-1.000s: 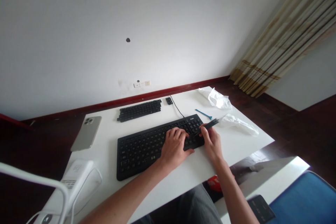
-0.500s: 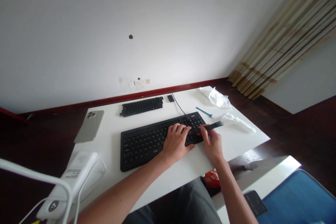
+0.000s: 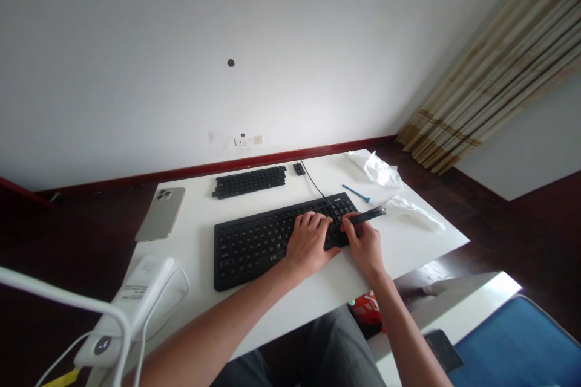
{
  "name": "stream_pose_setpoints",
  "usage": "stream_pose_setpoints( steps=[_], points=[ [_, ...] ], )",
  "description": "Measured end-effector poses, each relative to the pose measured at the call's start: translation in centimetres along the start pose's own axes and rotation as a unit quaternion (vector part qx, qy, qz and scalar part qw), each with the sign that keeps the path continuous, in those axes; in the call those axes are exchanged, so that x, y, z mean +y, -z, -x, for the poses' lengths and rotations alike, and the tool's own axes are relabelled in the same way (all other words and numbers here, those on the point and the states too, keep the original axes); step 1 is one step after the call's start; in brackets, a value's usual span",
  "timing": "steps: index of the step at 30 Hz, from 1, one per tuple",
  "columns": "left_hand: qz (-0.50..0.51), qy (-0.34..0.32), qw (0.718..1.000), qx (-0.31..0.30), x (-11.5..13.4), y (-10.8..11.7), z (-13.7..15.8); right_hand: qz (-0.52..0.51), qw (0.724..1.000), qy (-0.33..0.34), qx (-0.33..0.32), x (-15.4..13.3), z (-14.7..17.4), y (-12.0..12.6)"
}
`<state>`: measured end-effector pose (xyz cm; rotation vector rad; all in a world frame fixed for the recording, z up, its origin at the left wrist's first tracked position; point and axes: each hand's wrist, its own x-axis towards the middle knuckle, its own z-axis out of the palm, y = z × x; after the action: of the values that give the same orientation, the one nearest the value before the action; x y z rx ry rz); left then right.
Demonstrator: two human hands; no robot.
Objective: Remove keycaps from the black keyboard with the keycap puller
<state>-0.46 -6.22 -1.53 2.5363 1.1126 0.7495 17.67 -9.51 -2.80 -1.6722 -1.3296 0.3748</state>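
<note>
A black full-size keyboard (image 3: 254,248) lies on the white table in front of me. My left hand (image 3: 310,242) rests palm down over its right-middle part, fingers spread out and thumb at the front edge. Beside it, my right hand (image 3: 364,243) pinches a slim dark tool (image 3: 370,214) above the number pad. The tool's wider, shiny end points up to the right; its other end is hidden by the fingers, so its kind cannot be told. Behind the keyboard lie a block of black keycaps (image 3: 250,182) in rows and a small cluster of keycaps (image 3: 298,169).
A blue pry stick (image 3: 356,193) and crumpled white plastic bags (image 3: 384,170) lie to the right. On the left are a phone (image 3: 161,214) and a white power strip (image 3: 131,308) with cables. A blue chair seat (image 3: 521,344) stands at lower right.
The view has shifted slightly, so the table things sit a little further right. My right hand's tool is tilted a bit differently; my left hand stays on the keyboard.
</note>
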Motion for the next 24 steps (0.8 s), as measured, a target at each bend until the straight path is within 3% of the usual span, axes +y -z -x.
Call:
stream_pose_setpoints(
  steps=[6, 15, 24],
  points=[
    [0.015, 0.007, 1.0, 0.003, -0.07, -0.1, -0.04, -0.055, 0.998, -0.031, 0.02, 0.37, 0.22, 0.18],
    [0.034, 0.008, 0.999, -0.008, -0.29, -0.22, -0.24, -0.097, 0.994, -0.022, -0.042, 0.68, -0.09, 0.07],
    [0.038, 0.009, 0.999, -0.009, -0.19, -0.12, -0.22, -0.072, 0.991, -0.023, -0.107, 0.84, -0.34, 0.98]
  ],
)
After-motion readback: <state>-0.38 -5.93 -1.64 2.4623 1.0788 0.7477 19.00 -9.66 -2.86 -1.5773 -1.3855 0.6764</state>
